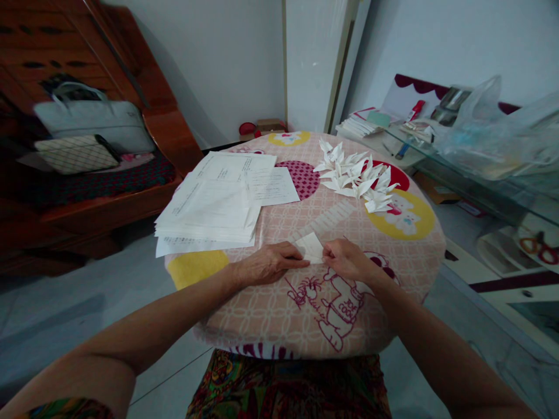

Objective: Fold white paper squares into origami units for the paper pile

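Note:
A small folded piece of white paper lies on the table between both hands. My left hand grips its left side, fingers together at the edge. From the right, my right hand pinches the opposite edge with curled fingers. Just beyond the folded paper, a pale, ruler-like strip runs diagonally; its near end is partly covered. Farther right, a cluster of white folded paper cranes sits on the tablecloth.
A stack of printed sheets covers the table's left side, on a patterned pink tablecloth. At right stands a glass-topped stand with plastic bags. Scissors are lower down. A wooden bench at left bears bags.

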`<state>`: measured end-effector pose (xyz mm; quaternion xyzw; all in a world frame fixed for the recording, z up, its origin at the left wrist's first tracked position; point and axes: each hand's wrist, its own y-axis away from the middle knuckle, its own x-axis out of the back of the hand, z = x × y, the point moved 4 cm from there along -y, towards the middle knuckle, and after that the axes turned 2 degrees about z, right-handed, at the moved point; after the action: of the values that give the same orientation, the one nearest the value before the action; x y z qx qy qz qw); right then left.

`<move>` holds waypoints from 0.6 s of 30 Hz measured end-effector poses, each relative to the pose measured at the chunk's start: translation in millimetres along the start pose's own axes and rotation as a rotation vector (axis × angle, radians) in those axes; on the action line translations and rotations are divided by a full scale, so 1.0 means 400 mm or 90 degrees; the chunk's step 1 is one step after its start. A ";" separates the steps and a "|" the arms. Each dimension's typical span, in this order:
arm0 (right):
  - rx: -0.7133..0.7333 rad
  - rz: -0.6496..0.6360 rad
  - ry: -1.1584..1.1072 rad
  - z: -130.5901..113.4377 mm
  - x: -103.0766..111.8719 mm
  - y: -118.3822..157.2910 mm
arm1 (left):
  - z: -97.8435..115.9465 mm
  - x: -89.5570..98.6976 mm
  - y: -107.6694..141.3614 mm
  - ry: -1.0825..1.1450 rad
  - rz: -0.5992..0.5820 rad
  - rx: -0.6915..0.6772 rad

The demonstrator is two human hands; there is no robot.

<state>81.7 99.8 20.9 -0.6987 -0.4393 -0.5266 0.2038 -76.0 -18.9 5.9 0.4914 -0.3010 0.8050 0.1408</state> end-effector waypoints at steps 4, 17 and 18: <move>-0.025 -0.006 -0.009 -0.002 0.003 0.002 | 0.000 -0.007 -0.004 -0.031 -0.014 0.010; -0.106 0.021 -0.045 -0.010 0.010 0.004 | 0.000 -0.018 -0.010 -0.057 -0.018 0.018; -0.098 0.019 -0.055 -0.002 0.010 0.004 | 0.000 -0.017 -0.009 -0.059 -0.020 0.014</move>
<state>82.8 100.0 25.0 -0.7410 -0.3957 -0.5247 0.1383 -71.0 -15.7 1.3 0.5342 -0.2904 0.7825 0.1341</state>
